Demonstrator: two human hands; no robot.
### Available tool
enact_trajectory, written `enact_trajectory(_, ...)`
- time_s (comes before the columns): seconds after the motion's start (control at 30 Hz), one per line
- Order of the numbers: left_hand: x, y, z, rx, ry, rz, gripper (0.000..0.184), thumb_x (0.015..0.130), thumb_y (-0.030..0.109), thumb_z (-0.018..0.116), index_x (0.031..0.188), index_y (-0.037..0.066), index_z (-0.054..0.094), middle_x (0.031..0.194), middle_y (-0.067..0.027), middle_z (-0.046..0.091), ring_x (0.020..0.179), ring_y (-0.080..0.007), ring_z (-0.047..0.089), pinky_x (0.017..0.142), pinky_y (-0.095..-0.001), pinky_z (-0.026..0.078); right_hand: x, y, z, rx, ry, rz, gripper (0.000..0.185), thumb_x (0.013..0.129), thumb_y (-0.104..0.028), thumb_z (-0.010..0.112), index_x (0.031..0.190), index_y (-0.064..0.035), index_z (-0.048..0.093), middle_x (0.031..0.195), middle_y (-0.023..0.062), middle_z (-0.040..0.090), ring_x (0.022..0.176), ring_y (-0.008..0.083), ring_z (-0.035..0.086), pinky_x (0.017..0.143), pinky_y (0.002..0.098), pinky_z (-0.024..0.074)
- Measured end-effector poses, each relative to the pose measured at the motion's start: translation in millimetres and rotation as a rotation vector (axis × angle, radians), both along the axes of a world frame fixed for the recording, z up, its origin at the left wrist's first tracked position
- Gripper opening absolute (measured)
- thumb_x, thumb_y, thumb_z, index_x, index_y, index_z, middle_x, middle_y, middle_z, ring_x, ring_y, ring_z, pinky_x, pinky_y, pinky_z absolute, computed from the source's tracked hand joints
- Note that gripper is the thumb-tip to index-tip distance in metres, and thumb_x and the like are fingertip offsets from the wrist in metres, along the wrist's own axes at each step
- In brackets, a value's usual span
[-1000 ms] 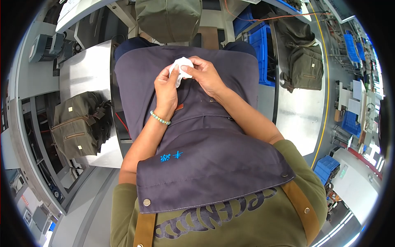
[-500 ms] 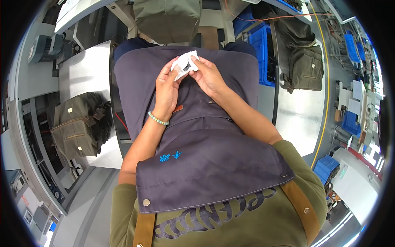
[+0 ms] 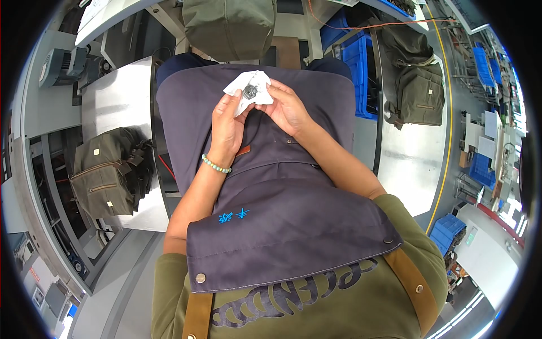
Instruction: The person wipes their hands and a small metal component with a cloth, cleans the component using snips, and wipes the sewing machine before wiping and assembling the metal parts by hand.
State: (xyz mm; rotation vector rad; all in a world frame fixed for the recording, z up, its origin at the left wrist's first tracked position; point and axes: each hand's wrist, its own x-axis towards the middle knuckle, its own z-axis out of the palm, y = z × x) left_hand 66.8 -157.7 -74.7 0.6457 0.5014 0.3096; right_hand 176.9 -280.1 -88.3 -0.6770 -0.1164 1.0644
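Observation:
A sheet of white tissue-like paper (image 3: 261, 79) is spread between my hands above the lap of my dark apron (image 3: 186, 101). On it lies a small dark metallic piece (image 3: 250, 91), too small to name surely. My left hand (image 3: 228, 116) pinches the paper's left and lower edge, the thumb close to the dark piece. At the right edge, my right hand (image 3: 286, 110) grips the paper between thumb and fingers. Some fingertips are hidden beneath the paper. A beaded bracelet (image 3: 216, 164) circles my left wrist.
An olive bag (image 3: 228, 28) hangs or stands before my knees. Another olive bag (image 3: 107, 172) lies on a metal table to my left. More olive bags (image 3: 419, 93) rest on the right-hand table, beside a blue crate (image 3: 357, 73).
The white paper has been opened out wider, and the dark piece within it now shows more fully. Both hands stay in nearly the same place.

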Motion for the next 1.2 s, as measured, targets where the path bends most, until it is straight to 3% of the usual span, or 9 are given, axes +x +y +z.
enact_trajectory(0.2, 1.1, -2.9, -1.5, 0.048, -0.011, -0.004, 0.03, 0.096, 0.012, 0.067, 0.125, 0.003, 0.061, 0.114, -0.0033, 0.069, 0.103, -0.0117, 0.065, 0.093, -0.0292, 0.051, -1.9, 0.1, 9.7, 0.017, -0.017, -0.015, 0.03, 0.101, -0.013, 0.057, 0.128, 0.0007, 0.059, 0.114, 0.0057, 0.066, 0.098, 0.0123, 0.063, 0.085, 0.0293, 0.0514)
enact_trajectory(0.37, 0.2, -1.4, -4.2, 0.084, 0.017, 0.023, 0.033, 0.092, 0.006, 0.071, 0.123, -0.001, 0.061, 0.113, -0.0064, 0.069, 0.101, -0.0128, 0.066, 0.09, -0.0283, 0.052, -2.3, 4.7, 7.3, -0.099, -0.23, -0.019, 0.023, 0.095, -0.006, 0.068, 0.116, 0.0032, 0.066, 0.114, 0.0022, 0.058, 0.101, 0.0126, 0.062, 0.094, 0.0299, 0.0502)
enact_trajectory(0.5, -1.1, -1.2, -11.4, 0.123, 0.014, 0.052, 0.033, 0.092, 0.002, 0.071, 0.123, -0.003, 0.06, 0.113, -0.0073, 0.069, 0.1, -0.0132, 0.066, 0.089, -0.0276, 0.053, -4.6, 4.8, 7.6, -0.114, -0.181, -0.057, 0.018, 0.096, -0.008, 0.067, 0.109, 0.0042, 0.069, 0.105, -0.0003, 0.057, 0.098, 0.0121, 0.062, 0.091, 0.0287, 0.0508)
enact_trajectory(0.67, 0.4, -5.4, -1.1, 0.348, 0.093, 0.052, 0.036, 0.089, -0.002, 0.07, 0.123, -0.005, 0.059, 0.113, -0.007, 0.068, 0.1, -0.0114, 0.065, 0.089, -0.0255, 0.052, -6.1, 3.8, 8.5, -0.22, -0.184, -0.099, 0.017, 0.098, -0.011, 0.065, 0.106, 0.0033, 0.069, 0.098, -0.0001, 0.064, 0.093, 0.0119, 0.065, 0.087, 0.0282, 0.0533)
enact_trajectory(0.77, 1.7, -10.6, 3.6, 0.424, 0.12, 0.061, 0.038, 0.087, -0.003, 0.072, 0.123, -0.005, 0.058, 0.111, -0.0059, 0.067, 0.1, -0.0099, 0.064, 0.087, -0.0243, 0.051, -7.1, 0.6, 5.3, -0.251, -0.156, -0.09, 0.023, 0.1, -0.013, 0.06, 0.117, 0.0017, 0.066, 0.111, 0.0074, 0.069, 0.1, 0.0151, 0.067, 0.092, 0.0333, 0.054)
enact_trajectory(1.0, 1.0, -10.8, 5.1, 0.505, 0.157, 0.114, 0.04, 0.086, -0.002, 0.074, 0.122, -0.006, 0.057, 0.108, -0.0041, 0.067, 0.096, -0.0084, 0.063, 0.084, -0.0231, 0.051, -6.7, -0.8, 9.0, -0.216, -0.119, -0.115, 0.022, 0.103, -0.014, 0.054, 0.118, -0.0001, 0.062, 0.11, 0.0074, 0.069, 0.101, 0.0157, 0.067, 0.092, 0.0333, 0.0542)
enact_trajectory(1.1, 1.1, -9.9, 7.2, 0.556, 0.198, 0.118, 0.037, 0.085, -0.002, 0.073, 0.119, -0.005, 0.059, 0.106, -0.0041, 0.068, 0.095, -0.0089, 0.063, 0.083, -0.024, 0.052, -8.1, 0.7, 9.5, -0.178, -0.145, -0.079, 0.021, 0.1, -0.012, 0.06, 0.117, 0.0002, 0.063, 0.11, 0.0064, 0.069, 0.101, 0.0138, 0.066, 0.091, 0.0309, 0.0535)
enact_trajectory(1.17, 0.5, -10.6, 3.9, 0.74, 0.207, 0.107, 0.039, 0.081, 0.0, 0.074, 0.117, -0.003, 0.06, 0.103, -0.0064, 0.071, 0.094, -0.0123, 0.066, 0.083, -0.0268, 0.053, -13.9, 5.4, 11.7, -0.281, -0.466, -0.105, 0.018, 0.093, -0.008, 0.07, 0.108, 0.0014, 0.066, 0.1, 0.0045, 0.069, 0.087, 0.0093, 0.065, 0.08, 0.0265, 0.0531)
enact_trajectory(1.2, 0.1, -11.3, 8.9, 0.74, 0.209, 0.108, 0.039, 0.081, 0.0, 0.074, 0.117, -0.003, 0.06, 0.103, -0.0064, 0.071, 0.094, -0.0123, 0.066, 0.083, -0.0268, 0.053, -13.3, 7.1, 10.7, -0.284, -0.423, -0.112, 0.019, 0.088, -0.004, 0.075, 0.105, 0.0009, 0.067, 0.096, 0.0032, 0.069, 0.086, 0.0073, 0.063, 0.076, 0.0243, 0.0508)
